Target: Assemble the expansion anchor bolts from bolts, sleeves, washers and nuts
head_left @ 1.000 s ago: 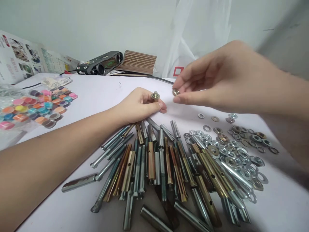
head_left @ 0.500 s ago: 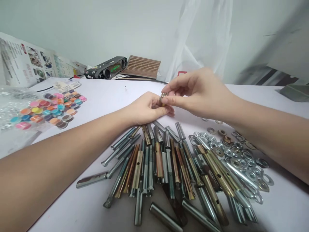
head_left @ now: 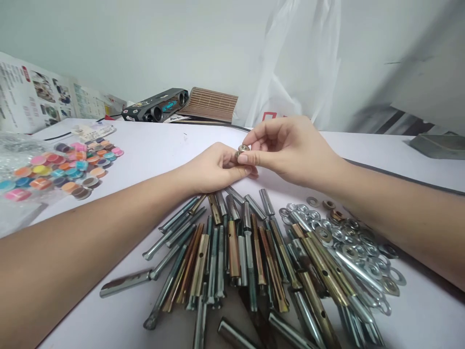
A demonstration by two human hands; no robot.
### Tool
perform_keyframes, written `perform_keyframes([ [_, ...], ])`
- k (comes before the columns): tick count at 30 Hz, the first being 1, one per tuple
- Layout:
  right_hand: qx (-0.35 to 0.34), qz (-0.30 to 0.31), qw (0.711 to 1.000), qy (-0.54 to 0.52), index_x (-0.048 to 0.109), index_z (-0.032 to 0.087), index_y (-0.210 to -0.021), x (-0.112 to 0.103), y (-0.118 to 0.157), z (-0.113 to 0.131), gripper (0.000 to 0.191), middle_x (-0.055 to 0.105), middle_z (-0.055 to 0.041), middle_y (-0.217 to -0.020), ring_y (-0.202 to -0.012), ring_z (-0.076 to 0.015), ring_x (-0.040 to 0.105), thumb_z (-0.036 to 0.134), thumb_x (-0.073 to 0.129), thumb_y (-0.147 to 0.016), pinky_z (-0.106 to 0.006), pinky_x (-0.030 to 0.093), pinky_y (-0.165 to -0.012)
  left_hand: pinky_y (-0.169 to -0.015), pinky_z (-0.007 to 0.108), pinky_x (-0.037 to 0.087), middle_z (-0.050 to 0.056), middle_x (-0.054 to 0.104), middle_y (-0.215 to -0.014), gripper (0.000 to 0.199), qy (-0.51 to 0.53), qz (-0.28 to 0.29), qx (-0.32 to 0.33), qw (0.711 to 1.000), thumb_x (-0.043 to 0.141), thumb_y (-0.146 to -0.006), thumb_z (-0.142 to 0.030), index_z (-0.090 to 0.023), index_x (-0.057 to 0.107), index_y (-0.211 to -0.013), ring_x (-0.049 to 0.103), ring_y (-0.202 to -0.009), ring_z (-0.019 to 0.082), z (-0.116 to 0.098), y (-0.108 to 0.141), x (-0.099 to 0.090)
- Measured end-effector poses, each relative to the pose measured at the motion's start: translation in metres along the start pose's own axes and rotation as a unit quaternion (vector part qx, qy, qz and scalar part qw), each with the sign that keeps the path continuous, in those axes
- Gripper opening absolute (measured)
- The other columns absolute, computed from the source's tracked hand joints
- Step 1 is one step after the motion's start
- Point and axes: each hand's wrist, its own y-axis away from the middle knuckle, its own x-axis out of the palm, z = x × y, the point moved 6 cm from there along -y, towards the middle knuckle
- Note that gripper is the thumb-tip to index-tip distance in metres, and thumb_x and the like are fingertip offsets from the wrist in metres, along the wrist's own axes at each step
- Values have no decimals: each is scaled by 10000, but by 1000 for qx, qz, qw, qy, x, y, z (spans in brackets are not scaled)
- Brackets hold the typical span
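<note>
My right hand (head_left: 286, 150) pinches a small metal nut (head_left: 243, 149) between thumb and index finger. Just left of it, my left hand (head_left: 218, 167) is closed with its fingertips beneath the nut; what it grips is mostly hidden. Below both hands lies a spread of silver and brass-coloured bolts and sleeves (head_left: 232, 247). Right of these, under my right forearm, is a pile of washers and nuts (head_left: 348, 237).
Colourful round caps (head_left: 76, 165) and clear plastic wrap (head_left: 22, 155) lie at the left. A black box-shaped device (head_left: 160, 105) and a bamboo mat (head_left: 212, 103) stand at the back. A white plastic bag (head_left: 290, 72) hangs behind my right hand.
The view has shifted slightly, so most things appear a little further left. Both hands keep nearly the same pose, with the nut still between my right fingertips.
</note>
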Motion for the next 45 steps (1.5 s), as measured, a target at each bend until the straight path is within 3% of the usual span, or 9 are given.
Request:
perform_keyframes([
  [3, -27, -1, 999, 25, 780, 152, -975, 1, 2, 1, 331, 682, -29, -725, -665, -143, 601, 325, 881, -712, -298, 490, -600, -540, 182, 318, -22, 609, -610, 259, -3, 1, -3, 1000, 707, -859, -326, -77, 767, -899, 418, -527, 29, 1, 0, 1],
  [8, -88, 25, 995, 45, 806, 186, -1016, 6, 7, 9, 189, 766, -48, -924, -828, -175, 673, 302, 731, -887, -336, 528, -757, -568, 178, 361, -10, 627, -655, 206, 4, 7, 9, 1000, 671, -867, -282, -81, 707, -840, 481, -572, 43, 2, -1, 1],
  [13, -129, 38, 988, 76, 817, 198, -1007, 4, 5, 15, 172, 777, -40, -947, -833, -179, 692, 277, 706, -902, -327, 534, -749, -532, 183, 312, -24, 570, -607, 206, -4, 7, 7, 1000, 671, -853, -283, -83, 700, -815, 439, -550, 43, 2, -1, 1],
  [18, -75, -22, 987, 142, 805, 161, -870, -4, 2, 11, 214, 722, -49, -764, -687, -148, 597, 354, 835, -781, -317, 446, -609, -532, 194, 280, -29, 507, -598, 246, -28, 3, 14, 1000, 677, -850, -331, -92, 707, -802, 396, -550, 42, 1, -2, 1],
  [23, -61, -34, 991, 115, 788, 170, -876, 0, 4, 7, 239, 713, -23, -776, -680, -125, 566, 384, 840, -782, -307, 432, -612, -495, 205, 213, -50, 373, -552, 321, -28, 8, 4, 1000, 666, -859, -392, -116, 611, -704, 298, -518, 34, 4, -2, 1],
  [31, -54, -18, 997, 49, 792, 167, -965, 4, 8, 0, 240, 722, -22, -764, -670, -129, 588, 341, 827, -804, -293, 439, -600, -501, 177, 279, -32, 492, -601, 302, -4, 22, -8, 1000, 657, -880, -380, -93, 653, -785, 409, -538, 39, 4, -1, 2],
  [34, -59, -15, 998, 26, 794, 158, -999, 7, 9, -1, 231, 746, -31, -834, -719, -137, 630, 316, 800, -831, -296, 482, -653, -555, 171, 357, -5, 592, -695, 297, 14, 31, -4, 999, 651, -889, -366, -72, 693, -899, 495, -600, 50, 4, -1, 3],
  [39, -73, 1, 997, -3, 795, 148, -1041, 9, 10, 0, 240, 772, -53, -970, -828, -159, 688, 324, 744, -886, -315, 538, -774, -530, 170, 325, -16, 572, -661, 284, 9, 29, 2, 1000, 647, -884, -344, -62, 687, -885, 464, -566, 41, 5, -2, 2],
  [45, -35, -34, 997, 62, 775, 134, -951, 3, 10, -5, 323, 675, -23, -714, -633, -123, 568, 401, 839, -780, -285, 433, -568, -482, 171, 248, -49, 473, -579, 325, 22, 25, -17, 999, 730, -831, -392, -104, 618, -730, 392, -518, 28, 4, 0, 2],
])
